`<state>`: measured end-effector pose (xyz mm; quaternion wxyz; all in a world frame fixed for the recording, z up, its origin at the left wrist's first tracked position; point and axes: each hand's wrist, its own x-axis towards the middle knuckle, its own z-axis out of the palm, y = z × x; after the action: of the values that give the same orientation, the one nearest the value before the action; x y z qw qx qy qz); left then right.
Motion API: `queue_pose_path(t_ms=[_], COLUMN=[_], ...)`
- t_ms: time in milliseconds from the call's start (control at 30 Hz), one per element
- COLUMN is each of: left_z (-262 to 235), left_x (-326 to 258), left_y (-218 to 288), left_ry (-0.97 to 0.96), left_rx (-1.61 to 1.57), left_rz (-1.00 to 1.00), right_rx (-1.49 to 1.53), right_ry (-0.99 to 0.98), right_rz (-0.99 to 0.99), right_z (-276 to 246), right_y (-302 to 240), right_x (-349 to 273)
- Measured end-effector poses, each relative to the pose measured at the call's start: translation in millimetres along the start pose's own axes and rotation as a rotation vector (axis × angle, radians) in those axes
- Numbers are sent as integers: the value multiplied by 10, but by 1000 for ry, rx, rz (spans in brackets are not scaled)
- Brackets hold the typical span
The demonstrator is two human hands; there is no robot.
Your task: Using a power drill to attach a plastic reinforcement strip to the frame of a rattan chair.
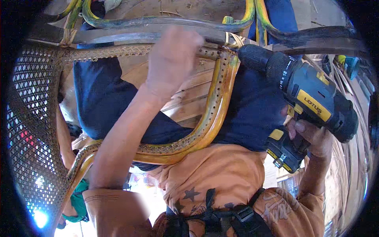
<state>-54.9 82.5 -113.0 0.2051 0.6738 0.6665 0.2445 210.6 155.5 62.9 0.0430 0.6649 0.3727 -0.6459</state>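
My right hand point(312, 136) grips a black and yellow cordless drill point(316, 96) by its handle, above the battery. The drill's chuck points left, with its tip at the upper right corner of a curved cane chair frame point(213, 122). Rows of small holes run along this yellowish-brown frame. Blurred, my left hand point(173, 59) is closed like a fist over the frame's upper rail point(114, 52). What its fingers hold is hidden. Woven cane mesh point(35, 118) spreads from the frame's left side. Pale binding strips point(235, 39) wrap the joint near the drill tip.
Dark curved poles point(166, 24) with yellow-green ends cross the far side. My legs in dark trousers point(104, 98) lie under the frame. Long cane strips point(343, 170) lie at the right. Another person in a green top point(80, 201) is partly visible behind the mesh.
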Motion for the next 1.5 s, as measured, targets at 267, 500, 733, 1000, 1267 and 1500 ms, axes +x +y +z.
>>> queue_pose_path(t_ms=[267,500,733,1000,1267,1500], left_z=[-687,-488,-311,-68,-280,-444], left_x=[424,-198,-89,-171,-198,-103], left_y=[233,1089,474,49,278,1151], left_ry=[340,-290,-262,-78,-92,-471], left_rx=[-523,-938,65,41,-48,-1874], left_rz=[-650,-919,-313,-152,-412,-1124], right_rx=[-31,-118,8,-73,-94,-704], right_ry=[-68,-38,-122,-101,-228,-414], right_rz=[-20,-75,-38,33,63,-233], right_z=[0,82,24,47,-62,-5], right_y=[-20,-10,-217,-291,-330,-444], right_x=[39,68,112,160,210,299])
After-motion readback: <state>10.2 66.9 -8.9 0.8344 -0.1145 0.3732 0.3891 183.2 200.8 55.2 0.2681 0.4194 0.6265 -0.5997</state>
